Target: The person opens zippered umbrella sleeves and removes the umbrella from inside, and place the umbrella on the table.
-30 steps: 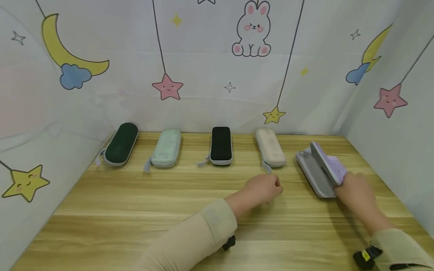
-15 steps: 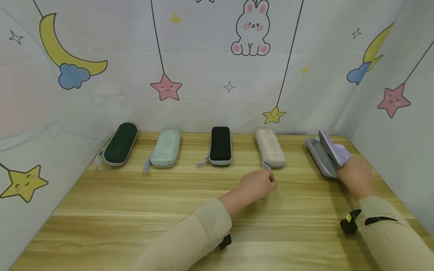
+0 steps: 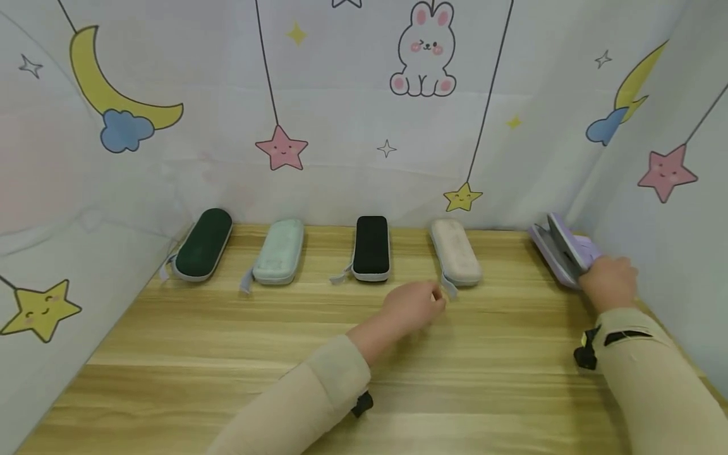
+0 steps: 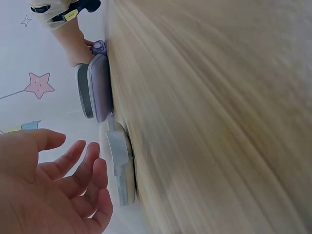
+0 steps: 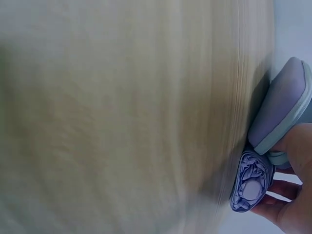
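Observation:
My right hand (image 3: 610, 283) grips an unzipped lilac case (image 3: 569, 246) at the far right of the table; its lid stands partly raised over the grey inside. A rolled lilac folding umbrella (image 5: 251, 183) lies right beside the case, with the fingers around its far side in the right wrist view. My left hand (image 3: 414, 306) hovers in front of the cream case (image 3: 457, 253), fingers loosely bent and holding nothing. In the left wrist view that cream case shows its grey pull strap (image 4: 118, 151) just beyond the fingertips.
Along the back of the wooden table (image 3: 227, 379) lie a dark green case (image 3: 203, 243), a mint case (image 3: 280, 251) and a black case (image 3: 371, 246), each with a pull strap. A printed cloth (image 3: 341, 114) hangs behind and at the sides.
The right hand has carried the lilac case and umbrella back and to the right, toward the far corner. My left hand has drifted a little left. The other cases stay put.

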`<act>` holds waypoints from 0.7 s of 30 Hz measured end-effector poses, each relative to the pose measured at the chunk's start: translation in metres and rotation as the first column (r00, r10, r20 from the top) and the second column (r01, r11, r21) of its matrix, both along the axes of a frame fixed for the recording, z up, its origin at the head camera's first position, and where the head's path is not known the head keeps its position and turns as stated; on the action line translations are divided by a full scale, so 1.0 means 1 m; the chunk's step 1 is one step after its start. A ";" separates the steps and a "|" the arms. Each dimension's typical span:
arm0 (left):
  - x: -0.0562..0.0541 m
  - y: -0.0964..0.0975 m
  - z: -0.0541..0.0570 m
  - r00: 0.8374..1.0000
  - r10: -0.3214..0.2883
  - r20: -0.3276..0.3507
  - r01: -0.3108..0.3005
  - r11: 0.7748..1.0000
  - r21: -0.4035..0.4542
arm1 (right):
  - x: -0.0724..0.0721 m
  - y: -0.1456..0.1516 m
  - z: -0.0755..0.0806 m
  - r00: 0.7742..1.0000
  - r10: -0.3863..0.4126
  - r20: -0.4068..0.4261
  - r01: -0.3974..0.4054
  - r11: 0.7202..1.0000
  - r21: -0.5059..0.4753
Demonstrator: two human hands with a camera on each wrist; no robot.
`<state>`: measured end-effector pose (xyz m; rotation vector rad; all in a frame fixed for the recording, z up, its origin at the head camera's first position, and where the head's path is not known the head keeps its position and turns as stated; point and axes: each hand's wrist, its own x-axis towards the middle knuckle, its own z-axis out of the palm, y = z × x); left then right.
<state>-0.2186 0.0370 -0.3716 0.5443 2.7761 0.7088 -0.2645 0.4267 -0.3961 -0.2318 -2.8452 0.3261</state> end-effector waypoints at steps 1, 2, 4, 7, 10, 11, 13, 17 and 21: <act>-0.001 -0.002 0.000 1.000 0.003 -0.002 -0.003 1.000 -0.002 | -0.002 0.001 0.000 1.000 0.009 -0.005 -0.009 1.000 0.009; -0.001 -0.004 0.001 1.000 0.006 -0.008 -0.006 1.000 -0.005 | -0.004 0.003 0.000 1.000 0.011 -0.004 -0.011 1.000 0.015; -0.002 -0.007 0.001 1.000 0.011 -0.010 -0.011 1.000 -0.009 | -0.006 0.005 0.001 1.000 0.013 0.010 -0.013 1.000 0.017; -0.003 -0.011 0.001 1.000 0.018 -0.017 -0.019 1.000 -0.017 | -0.006 0.008 0.003 0.999 0.011 0.047 -0.011 1.000 0.002; -0.004 -0.013 0.003 0.999 0.020 -0.026 -0.021 1.000 -0.018 | -0.006 0.012 0.006 0.997 0.020 0.072 -0.019 1.000 -0.018; -0.004 -0.014 0.003 0.999 0.019 -0.028 -0.020 1.000 -0.017 | -0.007 0.014 0.007 0.996 0.025 0.081 -0.024 0.999 -0.023; -0.005 -0.015 0.004 1.000 0.016 -0.025 -0.017 1.000 -0.011 | -0.008 0.016 0.009 0.994 0.037 0.102 -0.035 0.999 -0.027; -0.006 -0.015 0.006 1.000 0.023 0.001 -0.023 1.000 0.002 | -0.012 0.017 0.017 0.986 0.068 0.151 -0.065 0.998 -0.023; -0.006 -0.014 0.009 1.000 0.021 0.017 -0.021 1.000 0.002 | -0.013 0.013 0.030 0.983 0.079 0.164 -0.072 0.996 -0.046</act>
